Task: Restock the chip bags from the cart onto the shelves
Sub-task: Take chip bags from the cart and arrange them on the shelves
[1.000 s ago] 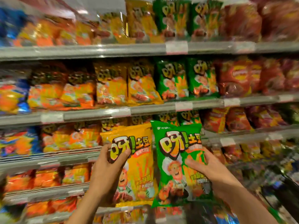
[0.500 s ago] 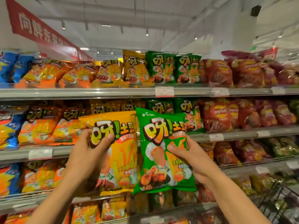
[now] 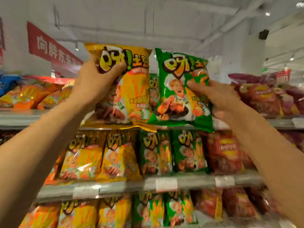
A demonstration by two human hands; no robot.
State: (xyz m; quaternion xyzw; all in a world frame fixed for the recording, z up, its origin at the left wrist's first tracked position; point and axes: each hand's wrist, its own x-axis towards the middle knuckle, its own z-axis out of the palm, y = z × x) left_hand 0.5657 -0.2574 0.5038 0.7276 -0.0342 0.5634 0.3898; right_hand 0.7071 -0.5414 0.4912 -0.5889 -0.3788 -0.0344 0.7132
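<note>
Gripping the yellow bag (image 3: 130, 89) in my left hand (image 3: 93, 83) and the green bag (image 3: 179, 96) in my right hand (image 3: 220, 99) at the top shelf (image 3: 19, 118), I judge both light, crinkly, probably crushable, best pinched by edges.

Above the top shelf (image 3: 19, 120) the air up to the ceiling lies open, but orange bags (image 3: 31, 96) crowd its left end, dark red bags (image 3: 263, 96) its right, green bags (image 3: 153, 89) stand far in the middle, and the shelf below (image 3: 189, 182) is packed edge to edge.
</note>
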